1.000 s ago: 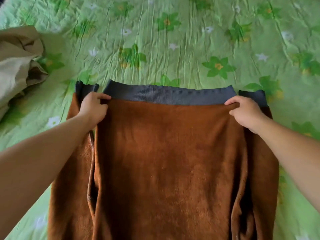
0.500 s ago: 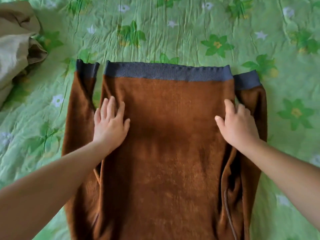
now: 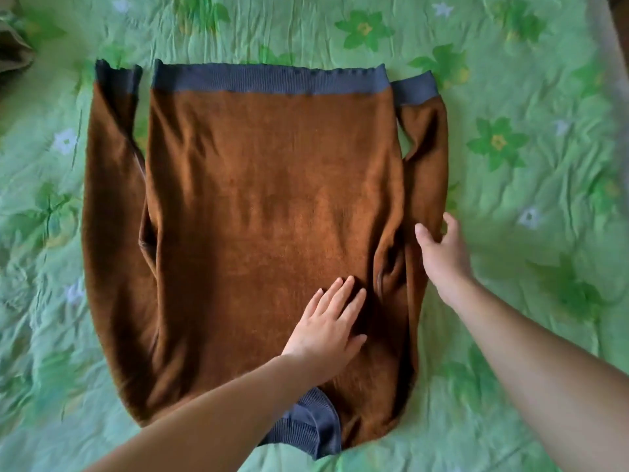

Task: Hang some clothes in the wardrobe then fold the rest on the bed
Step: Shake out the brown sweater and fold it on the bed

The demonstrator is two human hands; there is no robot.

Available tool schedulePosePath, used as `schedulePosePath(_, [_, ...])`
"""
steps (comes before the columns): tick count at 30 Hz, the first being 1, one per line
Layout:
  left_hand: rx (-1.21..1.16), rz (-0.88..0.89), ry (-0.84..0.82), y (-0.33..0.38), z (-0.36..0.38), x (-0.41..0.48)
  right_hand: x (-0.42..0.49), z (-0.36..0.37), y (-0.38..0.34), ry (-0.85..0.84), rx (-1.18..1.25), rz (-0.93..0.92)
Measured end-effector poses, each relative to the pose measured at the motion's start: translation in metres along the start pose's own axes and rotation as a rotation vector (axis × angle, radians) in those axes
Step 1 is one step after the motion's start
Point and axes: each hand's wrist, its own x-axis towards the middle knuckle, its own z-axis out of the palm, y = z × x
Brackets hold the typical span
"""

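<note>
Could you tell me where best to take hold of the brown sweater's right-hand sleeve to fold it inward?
Pinch the right-hand sleeve at its outer edge, about midway along, coming from the right over the bedspread. The sleeve lies flat and fairly straight beside the sweater body, so that edge is free. The right hand grips there, while the left hand presses the body flat.

The middle of the bed (image 3: 544,199) is covered by the brown sweater (image 3: 272,199), whose near right part is occupied by the left hand (image 3: 326,321) and right hand (image 3: 442,253). Bare cover is left beyond it and on both sides. The far left is blocked by a beige garment (image 3: 13,46).
</note>
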Motion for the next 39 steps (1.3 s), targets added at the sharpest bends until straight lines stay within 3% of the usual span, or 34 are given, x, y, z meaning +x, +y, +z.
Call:
schedulePosePath(2, [-0.041, -0.041, 0.007, 0.020, 0.002, 0.011, 0.014, -0.004, -0.007, -0.083, 0.214, 0.211])
schedulePosePath(4, [-0.006, -0.076, 0.011, 0.034, 0.004, 0.020, 0.021, -0.007, -0.006, -0.167, 0.244, 0.278])
schedulePosePath(6, [0.067, -0.086, 0.015, 0.042, 0.006, 0.026, 0.022, -0.015, 0.001, -0.096, 0.221, 0.289])
schedulePosePath(10, [0.161, -0.095, 0.003, 0.047, 0.012, 0.033, 0.019, -0.059, 0.047, 0.209, 0.257, 0.350])
schedulePosePath(15, [0.205, -0.105, -0.046, 0.051, 0.013, 0.047, 0.008, -0.091, 0.097, 0.078, 0.525, 0.562])
schedulePosePath(21, [0.214, -0.016, 0.079, 0.082, 0.014, 0.044, 0.021, -0.096, 0.087, 0.182, 0.241, 0.261])
schedulePosePath(26, [0.177, 0.034, 0.100, 0.120, 0.023, 0.052, 0.041, -0.102, 0.070, 0.090, -0.436, -0.236])
schedulePosePath(29, [0.117, -0.008, 0.053, 0.137, 0.023, 0.071, 0.052, -0.092, 0.061, 0.048, -0.836, -0.310])
schedulePosePath(31, [0.095, -0.028, 0.060, 0.142, 0.021, 0.083, 0.058, -0.088, 0.057, 0.106, -0.980, -0.361])
schedulePosePath(36, [0.011, 0.010, 0.076, 0.135, 0.011, 0.090, 0.065, -0.087, 0.046, 0.133, -0.856, -0.368])
schedulePosePath(39, [-0.300, 0.030, 0.011, 0.134, 0.004, 0.082, 0.064, -0.094, 0.030, 0.137, -0.318, -0.187])
